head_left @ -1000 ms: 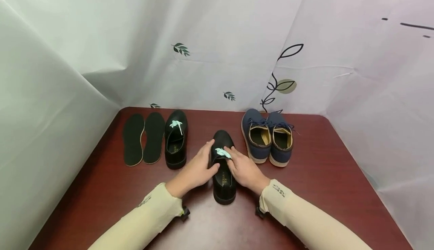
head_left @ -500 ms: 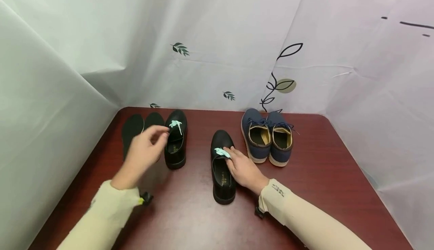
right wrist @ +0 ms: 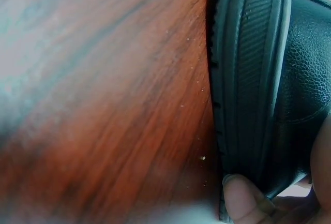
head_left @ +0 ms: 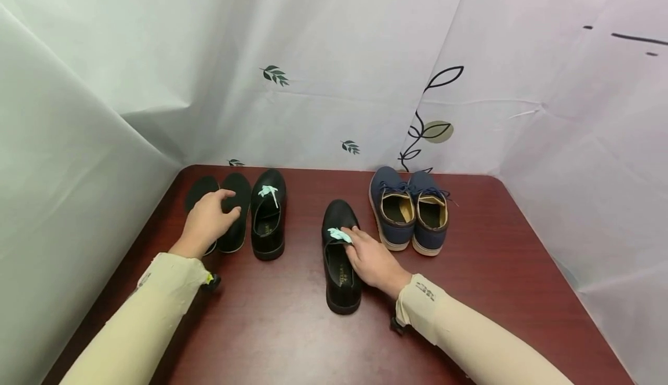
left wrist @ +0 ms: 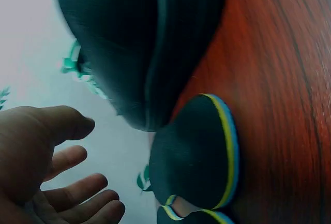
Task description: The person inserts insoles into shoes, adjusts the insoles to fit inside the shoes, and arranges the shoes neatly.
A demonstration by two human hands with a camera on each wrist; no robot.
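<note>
A black lace-up shoe (head_left: 339, 214) with pale mint laces stands at the middle of the table, toe pointing away. My right hand (head_left: 374, 260) holds it by its right side, fingers over the laces and thumb at the opening. In the right wrist view a fingertip (right wrist: 240, 198) presses against the sole's edge. My left hand (head_left: 206, 220) hovers over two dark insoles, thumb and fingers spread apart, holding nothing. The left insole (head_left: 202, 186) is partly covered by that hand; the right insole (head_left: 237, 191) shows more fully. In the left wrist view, yellow and blue layers edge the insole (left wrist: 189, 154).
A second black shoe (head_left: 268, 240) with mint laces stands just right of the insoles. Two navy shoes (head_left: 396, 234) with tan linings sit side by side at the back right. White printed sheeting (head_left: 323, 54) encloses the dark red table (head_left: 292, 327).
My left hand has let go of the middle black shoe and moved left, past the other black shoe, to above the insoles. My right hand stays on the shoe.
</note>
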